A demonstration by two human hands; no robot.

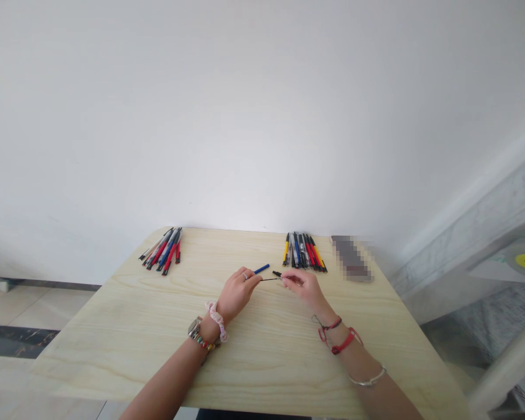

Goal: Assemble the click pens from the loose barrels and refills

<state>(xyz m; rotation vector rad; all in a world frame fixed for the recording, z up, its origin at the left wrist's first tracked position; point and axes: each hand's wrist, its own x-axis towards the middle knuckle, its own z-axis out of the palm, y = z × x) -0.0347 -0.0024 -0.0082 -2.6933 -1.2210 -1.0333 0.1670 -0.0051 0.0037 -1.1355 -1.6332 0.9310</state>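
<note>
My left hand is closed, its fingertips pinching a thin dark pen refill. A blue pen barrel sticks out from behind the same fingers and seems to be held there; the fingers hide its lower end. Facing it, my right hand is closed with thumb and forefinger at the other end of the refill. A small black pen part juts out of the right fingers. Both hands are low over the middle of the wooden table.
At the table's back left lies a fanned bunch of pens in red, blue, white and black. A second row of pens, some yellow, is just beyond my right hand. To its right lies a blurred-out dark rectangular object. A white wall rises behind.
</note>
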